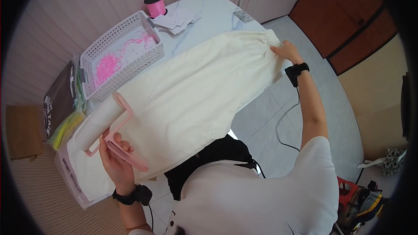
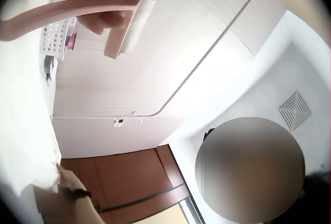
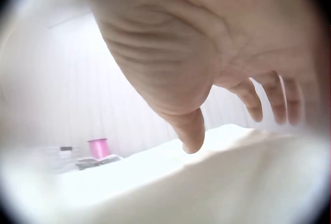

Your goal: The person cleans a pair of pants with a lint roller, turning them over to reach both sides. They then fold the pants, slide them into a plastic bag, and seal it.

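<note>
A cream garment [image 1: 187, 91] with a gathered elastic waistband [image 1: 272, 39] lies spread over the table. My left hand [image 1: 118, 167] grips the pink handle [image 1: 130, 159] of a lint roller; its white roll [image 1: 100, 119] is over the garment's lower left part. Whether the roll touches the cloth cannot be told. In the left wrist view, fingers of the left hand [image 2: 101, 19] curl round the pink handle [image 2: 57, 14]. My right hand [image 1: 288, 52] rests at the garment's waistband end. The right wrist view shows that hand [image 3: 191, 53] with its thumb down at the cloth [image 3: 232, 182] and its fingers extended.
Behind the garment stands a white perforated basket [image 1: 124, 72] with pink shreds. Beside it are a pink ribbon spool [image 1: 155, 5] and white papers [image 1: 176, 19]. Plastic packets [image 1: 67, 128] and a dark bag [image 1: 58, 91] lie at the left. A black cable [image 1: 278, 126] hangs below the right arm.
</note>
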`<state>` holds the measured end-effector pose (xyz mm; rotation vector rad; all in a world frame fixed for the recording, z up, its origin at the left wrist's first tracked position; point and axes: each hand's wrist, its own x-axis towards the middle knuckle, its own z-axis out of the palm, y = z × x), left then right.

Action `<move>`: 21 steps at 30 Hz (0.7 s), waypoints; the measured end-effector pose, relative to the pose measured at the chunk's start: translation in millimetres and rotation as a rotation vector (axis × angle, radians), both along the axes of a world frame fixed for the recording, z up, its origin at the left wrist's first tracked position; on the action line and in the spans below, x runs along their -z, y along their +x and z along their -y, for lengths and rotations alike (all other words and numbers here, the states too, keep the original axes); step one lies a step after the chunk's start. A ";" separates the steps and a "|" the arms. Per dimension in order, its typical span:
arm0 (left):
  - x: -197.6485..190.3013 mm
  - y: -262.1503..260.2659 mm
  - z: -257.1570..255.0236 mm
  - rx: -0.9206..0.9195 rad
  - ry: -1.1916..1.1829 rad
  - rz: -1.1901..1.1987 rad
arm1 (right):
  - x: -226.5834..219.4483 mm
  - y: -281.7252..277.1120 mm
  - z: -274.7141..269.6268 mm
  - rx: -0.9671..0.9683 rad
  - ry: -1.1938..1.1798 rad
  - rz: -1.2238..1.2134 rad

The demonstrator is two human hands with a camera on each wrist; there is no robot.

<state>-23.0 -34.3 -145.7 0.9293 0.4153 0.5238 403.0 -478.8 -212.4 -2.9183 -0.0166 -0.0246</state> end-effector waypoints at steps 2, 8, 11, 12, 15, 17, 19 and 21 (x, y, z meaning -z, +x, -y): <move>-2.5 -2.4 -3.3 -0.030 -0.006 -0.011 | -4.1 -0.6 -4.9 0.057 0.109 -0.160; -3.8 -3.6 -7.5 -0.015 -0.004 -0.027 | -10.7 13.2 3.0 0.082 0.258 -0.335; 2.0 -5.7 -5.4 0.026 0.000 -0.033 | -10.6 14.9 -6.6 -0.076 -0.008 0.013; 4.3 -5.8 -5.2 0.050 0.013 -0.039 | -17.9 -4.3 -23.4 -0.147 -0.156 0.261; 11.1 5.9 10.0 0.010 0.082 -0.078 | -61.2 -60.7 -97.6 -0.585 0.144 0.292; 12.2 23.8 30.2 -0.041 0.118 -0.054 | -80.0 -129.1 -157.7 -0.897 0.525 -0.222; 20.2 45.9 43.8 -0.007 0.161 0.090 | -82.1 -201.3 -206.8 -1.080 0.651 -0.429; 32.7 56.5 54.5 -0.032 0.284 0.013 | -82.8 -242.4 -242.5 -1.218 0.753 -0.572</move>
